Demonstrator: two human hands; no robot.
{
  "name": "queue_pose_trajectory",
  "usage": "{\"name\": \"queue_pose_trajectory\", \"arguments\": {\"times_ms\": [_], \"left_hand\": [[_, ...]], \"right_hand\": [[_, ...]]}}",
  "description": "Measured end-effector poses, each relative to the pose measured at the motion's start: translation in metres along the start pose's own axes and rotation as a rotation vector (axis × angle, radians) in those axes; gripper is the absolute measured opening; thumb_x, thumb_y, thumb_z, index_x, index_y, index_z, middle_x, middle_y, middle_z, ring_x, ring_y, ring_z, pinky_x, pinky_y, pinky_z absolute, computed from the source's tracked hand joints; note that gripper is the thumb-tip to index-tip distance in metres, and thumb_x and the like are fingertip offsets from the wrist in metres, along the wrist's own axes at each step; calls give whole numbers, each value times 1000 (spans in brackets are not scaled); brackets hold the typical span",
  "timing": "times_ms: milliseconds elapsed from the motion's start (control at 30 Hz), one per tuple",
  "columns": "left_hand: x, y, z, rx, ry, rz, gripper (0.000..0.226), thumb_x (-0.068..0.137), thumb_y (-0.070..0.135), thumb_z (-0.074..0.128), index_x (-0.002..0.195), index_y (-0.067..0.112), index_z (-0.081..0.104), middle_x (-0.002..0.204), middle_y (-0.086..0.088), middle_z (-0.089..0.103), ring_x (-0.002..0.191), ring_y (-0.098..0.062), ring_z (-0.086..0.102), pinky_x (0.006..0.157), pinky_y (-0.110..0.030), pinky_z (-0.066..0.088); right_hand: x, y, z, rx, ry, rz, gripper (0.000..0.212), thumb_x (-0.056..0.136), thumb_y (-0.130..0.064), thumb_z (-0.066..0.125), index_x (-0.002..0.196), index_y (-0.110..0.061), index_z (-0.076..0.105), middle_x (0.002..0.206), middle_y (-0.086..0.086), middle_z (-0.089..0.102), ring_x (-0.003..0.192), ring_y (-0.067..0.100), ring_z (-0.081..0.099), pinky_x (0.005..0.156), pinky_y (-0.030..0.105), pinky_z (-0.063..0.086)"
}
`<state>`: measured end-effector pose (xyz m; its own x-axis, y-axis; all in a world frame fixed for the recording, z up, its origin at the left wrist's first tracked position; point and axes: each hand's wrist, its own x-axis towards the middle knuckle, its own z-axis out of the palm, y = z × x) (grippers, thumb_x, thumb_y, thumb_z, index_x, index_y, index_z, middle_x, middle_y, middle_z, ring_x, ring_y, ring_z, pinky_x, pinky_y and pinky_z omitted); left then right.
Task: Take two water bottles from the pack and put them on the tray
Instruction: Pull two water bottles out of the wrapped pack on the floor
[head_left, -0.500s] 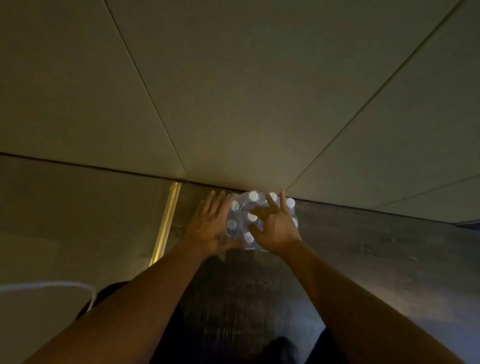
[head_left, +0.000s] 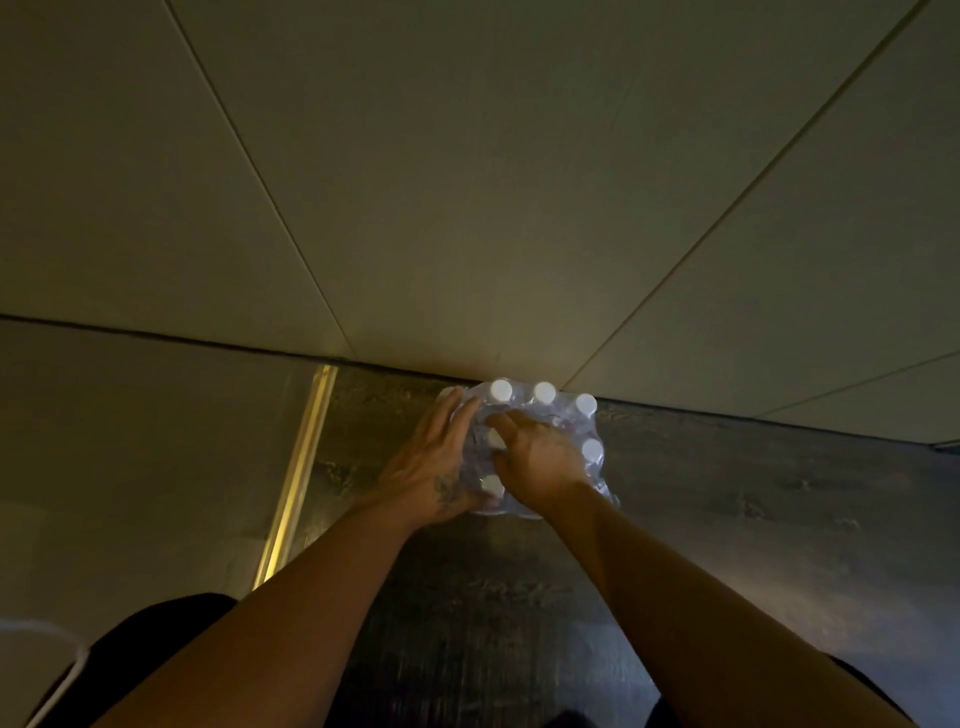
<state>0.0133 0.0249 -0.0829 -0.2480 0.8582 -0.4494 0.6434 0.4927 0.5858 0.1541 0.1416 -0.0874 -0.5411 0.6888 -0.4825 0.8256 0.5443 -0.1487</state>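
A shrink-wrapped pack of water bottles (head_left: 584, 431) with white caps stands on the dark floor against the wall. My left hand (head_left: 434, 467) lies flat against the pack's left side, fingers stretched out. My right hand (head_left: 535, 457) rests on top of the pack, its fingers curled around a bottle (head_left: 493, 439) with a white cap near the middle. Several caps show along the pack's far and right edges. No tray is in view.
A pale panelled wall (head_left: 467, 208) rises right behind the pack. A brass floor strip (head_left: 301, 467) runs to the left, between dark wood floor (head_left: 753, 509) and lighter flooring. A white cord (head_left: 57, 644) lies at the lower left.
My right hand has slid left and curled its fingers down around a middle bottle. My left hand has pressed closer against the pack's left side.
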Motion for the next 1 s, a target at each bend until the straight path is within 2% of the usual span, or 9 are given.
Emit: {"name": "queue_pose_trajectory", "arguments": {"times_ms": [67,100,133,167,333,500,633,767,1000], "left_hand": [[-1,1,1,5,10,2,140,74,65,89,171,32,-7,181,7,-19,168,-24,-12,133,-58,22],[-1,3,0,-5,8,-6,139,75,62,90,171,32,-6,181,7,-18,168,-24,-12,133,-58,22],[-1,6,0,-19,9,-14,137,76,60,90,171,33,-6,181,8,-18,168,-24,-11,133,-58,23],[-1,9,-3,-34,11,-20,136,77,58,90,171,34,-5,181,8,-17,168,-25,-11,132,-58,23],[-6,21,-17,-106,36,-11,128,75,61,89,170,35,7,181,5,3,167,-30,6,127,-64,32],[-2,40,-24,-192,147,51,101,75,51,94,158,20,46,162,-11,51,150,-31,46,111,-35,36],[1,54,-26,-502,137,17,106,58,72,92,149,34,54,145,0,69,129,-18,66,108,-47,56],[11,50,-18,-539,206,40,82,59,74,90,131,47,62,126,15,76,117,-8,72,100,-49,62],[10,44,-27,-647,231,25,70,40,87,86,104,75,59,106,46,72,95,24,67,81,-23,52]], "right_hand": [[17,-2,7,186,60,138,51,108,-21,51,153,-4,36,158,22,35,127,31,54,111,44,44],[10,0,12,60,-6,-54,55,105,-23,56,155,-10,37,160,18,35,133,33,53,111,47,47],[19,-6,19,-173,223,-271,56,101,-25,63,153,-15,43,159,13,40,137,33,53,110,50,50],[22,-11,14,-166,115,-332,53,98,-24,67,148,-17,49,154,11,48,136,34,55,106,50,52],[3,-17,-18,20,201,-265,31,101,-22,61,131,-15,64,132,10,62,119,30,60,95,44,52],[-23,-4,-89,150,317,-450,37,94,-20,75,130,-19,67,129,6,65,111,22,65,92,36,58],[-55,0,-146,363,499,-553,30,90,-23,78,117,-18,69,112,-4,70,84,7,66,71,20,56],[-64,-5,-145,638,572,-443,29,88,-23,84,112,-19,69,110,-8,74,99,7,71,71,19,57],[-37,28,-114,744,368,-200,61,99,-75,34,111,-26,69,111,-7,58,95,16,68,77,45,65]]}}
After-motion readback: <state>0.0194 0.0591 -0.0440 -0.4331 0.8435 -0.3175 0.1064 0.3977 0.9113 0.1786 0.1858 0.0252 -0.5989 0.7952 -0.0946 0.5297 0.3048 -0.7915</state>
